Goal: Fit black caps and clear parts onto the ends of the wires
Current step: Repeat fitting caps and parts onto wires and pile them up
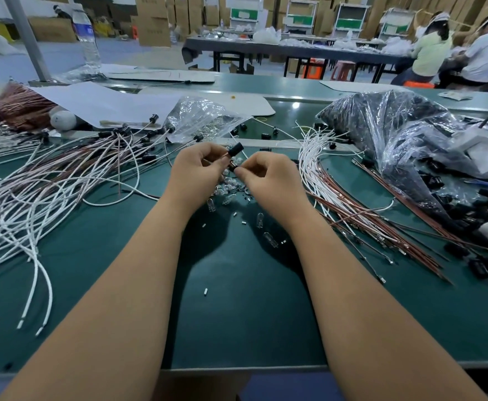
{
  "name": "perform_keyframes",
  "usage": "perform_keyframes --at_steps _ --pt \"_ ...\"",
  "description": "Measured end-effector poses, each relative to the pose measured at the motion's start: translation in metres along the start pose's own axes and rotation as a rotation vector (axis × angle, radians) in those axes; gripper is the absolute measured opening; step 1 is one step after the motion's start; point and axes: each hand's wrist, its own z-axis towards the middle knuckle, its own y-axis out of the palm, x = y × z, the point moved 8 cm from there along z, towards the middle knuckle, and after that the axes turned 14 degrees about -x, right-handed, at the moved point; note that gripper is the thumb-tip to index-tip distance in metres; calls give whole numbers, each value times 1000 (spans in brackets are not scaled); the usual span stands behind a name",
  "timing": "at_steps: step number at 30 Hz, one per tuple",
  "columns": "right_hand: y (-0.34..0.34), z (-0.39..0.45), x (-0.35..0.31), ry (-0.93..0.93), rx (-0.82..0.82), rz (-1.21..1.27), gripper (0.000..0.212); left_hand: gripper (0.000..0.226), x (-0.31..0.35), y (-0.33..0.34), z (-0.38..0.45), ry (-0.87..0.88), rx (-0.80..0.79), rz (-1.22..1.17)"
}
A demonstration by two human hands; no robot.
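Observation:
My left hand (197,166) pinches a black cap (235,149) that sticks up above its fingertips. My right hand (269,175) pinches a second small black piece (233,168) just below it, fingers curled; the two hands nearly touch. A pile of clear parts (227,185) lies on the green table right under the hands, with loose ones (270,239) nearer me. White and brown wires (338,198) fan out to the right. Capped wires (92,166) are heaped on the left.
A clear bag of black caps (404,134) sits at the right, a bag of clear parts (202,117) behind the hands. White paper sheets (98,102) and a water bottle (88,36) stand at the back left. People sit at a far table (295,49).

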Motion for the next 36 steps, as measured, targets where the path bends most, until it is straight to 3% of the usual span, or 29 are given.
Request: perform_keyframes --at_steps 3,7,11,20,29,36 --pt "25 0 -4 -23 -254 -103 7 7 -8 -3 2 -42 25 34" --pt "33 -1 -7 -58 -348 -203 15 6 -13 -3 3 -66 33 59" --pt "26 1 -3 -29 -279 -132 12 3 -12 -2 2 -44 20 58" --pt "-17 -1 24 130 138 371 25 16 -5 6 -1 -21 -78 -24" --pt "-9 0 29 141 68 639 9 12 -3 11 -3 -42 -129 -34" --pt "-11 -2 26 141 79 619 13 11 -2 13 -5 -63 -141 -2"
